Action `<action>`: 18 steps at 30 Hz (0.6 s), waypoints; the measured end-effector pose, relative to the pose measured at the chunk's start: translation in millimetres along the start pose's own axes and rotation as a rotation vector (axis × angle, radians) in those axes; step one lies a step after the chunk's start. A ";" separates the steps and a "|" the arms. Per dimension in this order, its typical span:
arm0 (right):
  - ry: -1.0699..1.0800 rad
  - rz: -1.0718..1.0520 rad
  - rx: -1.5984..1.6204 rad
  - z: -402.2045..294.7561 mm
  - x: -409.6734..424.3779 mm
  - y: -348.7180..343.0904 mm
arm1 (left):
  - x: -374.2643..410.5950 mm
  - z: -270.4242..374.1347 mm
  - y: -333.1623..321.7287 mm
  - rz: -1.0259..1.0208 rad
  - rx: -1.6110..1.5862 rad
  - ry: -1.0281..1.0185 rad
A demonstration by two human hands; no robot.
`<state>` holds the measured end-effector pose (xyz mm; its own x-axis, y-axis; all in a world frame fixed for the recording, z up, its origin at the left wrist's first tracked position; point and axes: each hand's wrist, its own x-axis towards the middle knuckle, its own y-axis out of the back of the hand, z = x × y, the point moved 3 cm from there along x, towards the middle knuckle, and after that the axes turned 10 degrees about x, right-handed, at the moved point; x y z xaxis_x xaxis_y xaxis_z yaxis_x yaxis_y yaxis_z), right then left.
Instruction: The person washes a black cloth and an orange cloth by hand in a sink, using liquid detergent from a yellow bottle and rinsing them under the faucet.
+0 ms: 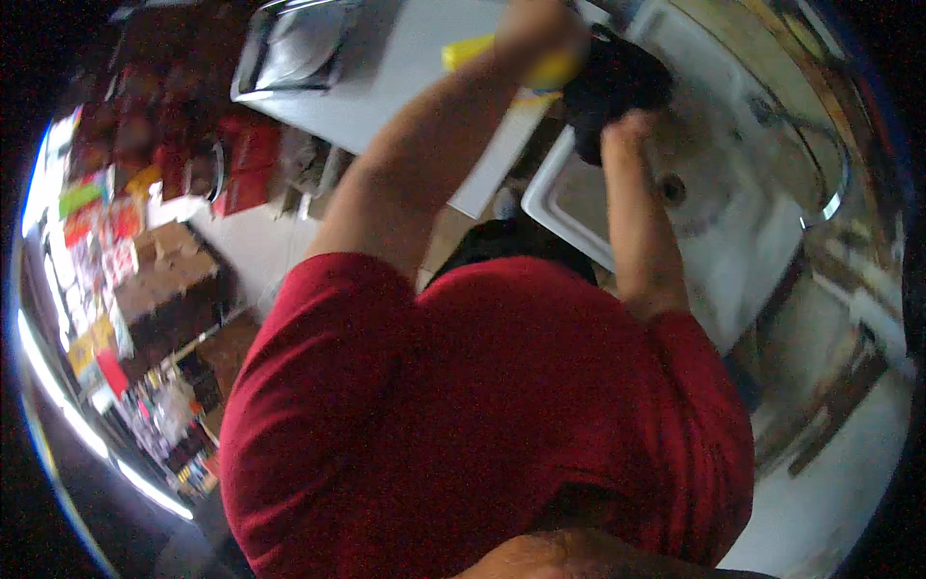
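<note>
At the top, my left hand [542, 40] is blurred and closed around a yellow object [466, 53], which shows on both sides of the hand; what it is stays unclear. A black, soft-looking item [626, 76] lies just right of that hand, above the left edge of a white sink [571, 195]. My right hand [628, 134] grips the near side of this black item, its fingertips partly lost against the dark. Bare forearms reach forward from the red sleeves of my shirt.
The sink has a drain hole [673, 188] and a curved metal faucet [832, 206] on its right. Left of it, a white table [419, 72] bears a metal-framed tray [304, 47]. Red boxes [249, 159] and a cardboard box [166, 264] stand farther left.
</note>
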<state>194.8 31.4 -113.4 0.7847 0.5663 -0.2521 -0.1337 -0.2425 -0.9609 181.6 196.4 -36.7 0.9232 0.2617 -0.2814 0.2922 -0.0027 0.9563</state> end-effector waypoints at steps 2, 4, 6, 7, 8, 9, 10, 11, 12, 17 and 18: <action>0.043 -0.048 -0.006 1.6 -0.6 -5.1 | 0.9 0.9 1.1 0.469 0.128 -0.038; 0.105 -0.063 -0.048 2.3 -5.0 -10.5 | 9.7 -5.8 -15.6 0.102 -0.081 0.117; 0.195 0.037 -0.121 1.5 -13.6 -12.1 | 6.2 -7.7 -7.8 0.504 0.036 -0.124; 0.190 0.032 -0.054 2.4 -17.8 -13.8 | 3.1 -11.6 -1.9 0.745 -0.033 -0.199; 0.171 0.068 0.016 3.0 -20.9 -13.7 | 3.4 -15.4 -2.6 0.730 -0.033 -0.194; 0.154 0.106 0.087 4.4 -23.8 -13.4 | 4.4 -18.9 -2.4 0.714 -0.035 -0.186; 0.149 0.129 0.124 4.3 -24.7 -13.6 | 4.1 -21.7 -2.6 0.696 -0.036 -0.177; 0.143 0.133 0.147 5.2 -25.5 -14.2 | 4.7 -21.7 -2.7 0.649 0.038 -0.180; 0.137 0.125 0.161 5.2 -24.5 -15.3 | 4.4 -21.1 -2.8 0.603 0.111 -0.180; 0.092 0.047 0.181 8.2 -20.1 -23.3 | -9.3 -2.4 10.7 0.594 0.272 -0.287; 0.086 0.038 0.180 8.5 -21.7 -24.9 | -13.5 -0.4 14.8 0.587 0.236 -0.270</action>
<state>175.9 31.8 -85.0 0.8246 0.4882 -0.2856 -0.2644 -0.1137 -0.9577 173.4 193.2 -18.8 0.9662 -0.0973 0.2388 -0.2571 -0.2885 0.9223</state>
